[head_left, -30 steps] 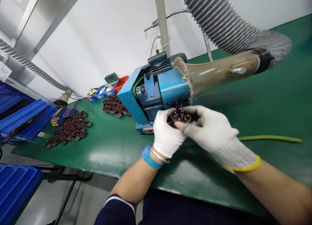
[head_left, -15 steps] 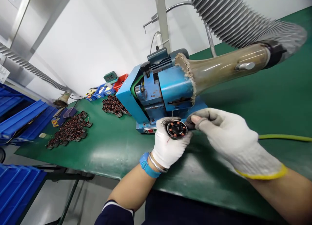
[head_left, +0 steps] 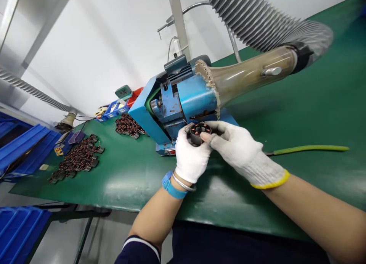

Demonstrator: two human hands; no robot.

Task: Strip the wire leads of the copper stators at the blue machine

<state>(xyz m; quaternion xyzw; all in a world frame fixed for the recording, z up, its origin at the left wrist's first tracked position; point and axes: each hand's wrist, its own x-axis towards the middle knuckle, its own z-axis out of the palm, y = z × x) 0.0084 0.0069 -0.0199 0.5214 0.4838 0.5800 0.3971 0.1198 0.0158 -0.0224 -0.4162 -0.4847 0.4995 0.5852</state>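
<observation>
Both gloved hands are meeting just in front of the blue machine [head_left: 177, 100]. The left hand [head_left: 191, 159] is cupping a wound stator [head_left: 199, 129], its grip wrapping round the outer ring, with the copper coils facing up. The right hand [head_left: 238, 147] is pinching the near rim of the wound stator, thumb on top. The part is hanging clear of the green worktop [head_left: 128, 176]. Left of the machine, heaps of similar parts [head_left: 77, 157] are lying on the worktop. Right of it, a green hose [head_left: 309, 148] is running along the surface.
</observation>
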